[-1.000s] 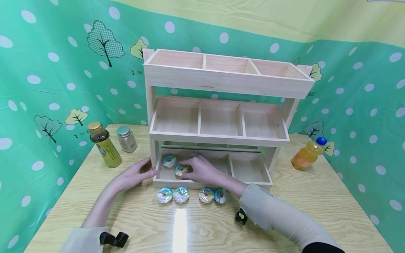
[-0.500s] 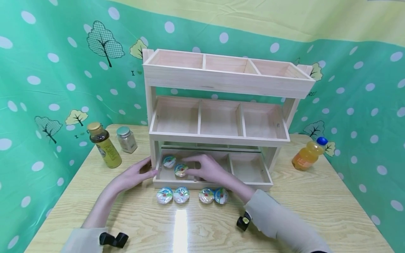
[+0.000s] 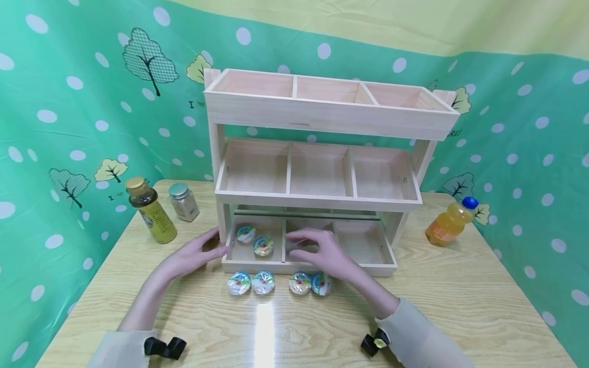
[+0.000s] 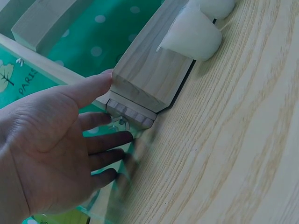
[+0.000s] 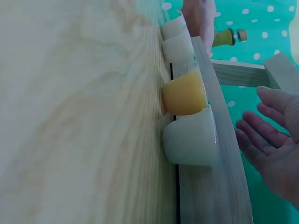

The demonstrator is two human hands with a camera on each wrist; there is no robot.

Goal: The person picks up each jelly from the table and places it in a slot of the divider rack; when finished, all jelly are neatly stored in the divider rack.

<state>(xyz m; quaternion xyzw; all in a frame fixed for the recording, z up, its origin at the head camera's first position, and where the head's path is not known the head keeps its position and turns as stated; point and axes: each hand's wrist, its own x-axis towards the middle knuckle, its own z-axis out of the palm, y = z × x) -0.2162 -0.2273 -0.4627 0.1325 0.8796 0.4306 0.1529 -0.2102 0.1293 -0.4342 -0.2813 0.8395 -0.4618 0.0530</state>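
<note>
My left hand [image 3: 195, 255] rests at the left end of the wooden shelf's bottom tier [image 3: 255, 267]; in the left wrist view its thumb touches the tier's corner and the other fingers stay extended. My right hand [image 3: 324, 251] hovers over the middle bottom compartment, fingers loosely bent and holding nothing. Two jelly cups lie in the left bottom compartment, one at the back [image 3: 246, 234] and a yellowish jelly cup [image 3: 263, 246] nearer the front. On the table before the shelf stand a left pair of jelly cups [image 3: 239, 283] and a right pair [image 3: 300, 283], one of them orange [image 5: 186, 93].
The shelf's middle tier [image 3: 317, 196] and top tier [image 3: 331, 115] each have three compartments. Left of the shelf stand a dark bottle with a yellow label [image 3: 156, 217] and a green-lidded jar [image 3: 184, 202]. An orange juice bottle [image 3: 448, 222] stands at the right.
My right hand has let go of the yellowish jelly cup in the left bottom compartment and moved right over the middle one. My left hand stays at the shelf's left end.
</note>
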